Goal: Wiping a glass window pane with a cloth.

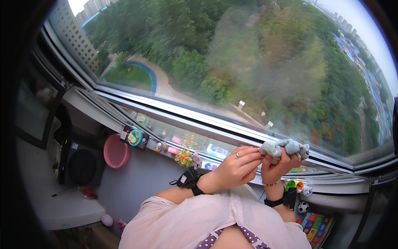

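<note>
A small grey plush toy (pixel 279 147) is held up in front of the window, over the sill. My right hand (pixel 278 166) grips it from below, with the thumb and fingers around its body. At the toy's left end, the fingertips of my left hand (pixel 238 168) close on the fabric; my own fingers hide part of that contact. The left hand wears a ring. Dark straps with small devices sit on both wrists, and a beaded bracelet circles the right one.
Along the windowsill stand a round tin (pixel 135 138), a colourful spiky ball (pixel 184 158) and a white packet (pixel 210 166). A pink basin (pixel 117 151) is at left. At lower right are a small soccer ball (pixel 303 207), colourful cups (pixel 295 185) and a lettered box (pixel 317 228). The window glass (pixel 186 62) rises ahead.
</note>
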